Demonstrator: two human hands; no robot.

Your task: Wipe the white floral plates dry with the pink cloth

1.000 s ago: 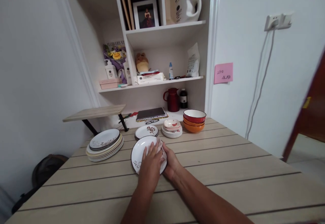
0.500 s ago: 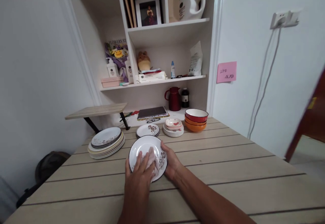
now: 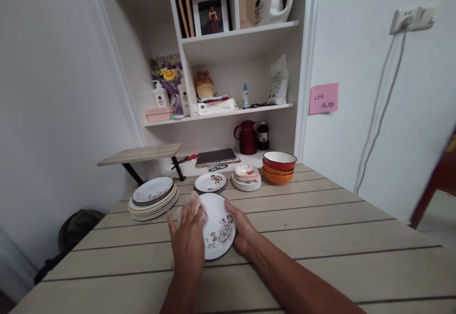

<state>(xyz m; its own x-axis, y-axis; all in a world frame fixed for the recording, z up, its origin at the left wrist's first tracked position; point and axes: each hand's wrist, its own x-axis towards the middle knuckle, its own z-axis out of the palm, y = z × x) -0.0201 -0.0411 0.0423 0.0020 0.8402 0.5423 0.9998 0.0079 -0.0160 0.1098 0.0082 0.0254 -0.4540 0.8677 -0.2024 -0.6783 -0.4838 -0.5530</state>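
Note:
A white plate (image 3: 218, 226) with a dark rim and a brown flower print is tilted up above the table. My right hand (image 3: 242, 228) grips its right edge, thumb on the front near the rim. My left hand (image 3: 187, 233) presses a pale pink cloth (image 3: 199, 204) against the plate's upper left edge, fingers spread over the cloth. Just behind, a short stack of similar flowered plates (image 3: 210, 182) lies on the table. The underside of the plate and the right fingers behind it are hidden.
On the left stands a taller stack of plates (image 3: 153, 200) beside a small raised wooden shelf (image 3: 142, 153). Small plates and dishes (image 3: 246, 179) and stacked red and orange bowls (image 3: 280, 167) sit at the back right. Eyeglasses (image 3: 218, 167) lie behind on the white ledge.
My left hand and the cloth have slid from the plate's middle to its upper left edge, uncovering the flower print. My right hand keeps its hold. The view has shifted slightly.

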